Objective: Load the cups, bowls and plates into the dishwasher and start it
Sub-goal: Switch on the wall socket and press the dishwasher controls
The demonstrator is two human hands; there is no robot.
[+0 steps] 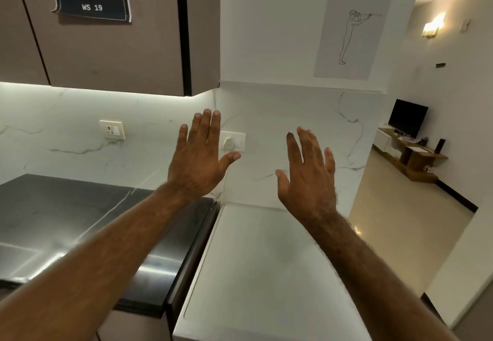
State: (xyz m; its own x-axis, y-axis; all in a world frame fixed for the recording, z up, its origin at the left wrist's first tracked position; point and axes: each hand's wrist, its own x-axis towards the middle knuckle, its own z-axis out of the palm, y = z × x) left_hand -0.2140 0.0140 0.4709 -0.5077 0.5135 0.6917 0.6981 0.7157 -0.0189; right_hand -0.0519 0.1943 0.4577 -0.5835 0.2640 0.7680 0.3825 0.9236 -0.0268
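The person's left hand (198, 164) and right hand (306, 177) are hovering side by side, backs showing, fingers (207, 127) straight and spread, gripping nothing. Under the right hand a white flat-topped unit (266, 260) is standing just beside the dark glossy tabletop (66, 220); I cannot tell whether it is the dishwasher. A veined marble wall (293, 116) is running behind. A plugged socket (232, 141) is peeking out between the hands, partly hidden by the left one. A second socket (112, 129), a brown cupboard (106, 47) labelled "WS 19", a line drawing (352, 32) and a screen (407, 117) in the far room are showing around.
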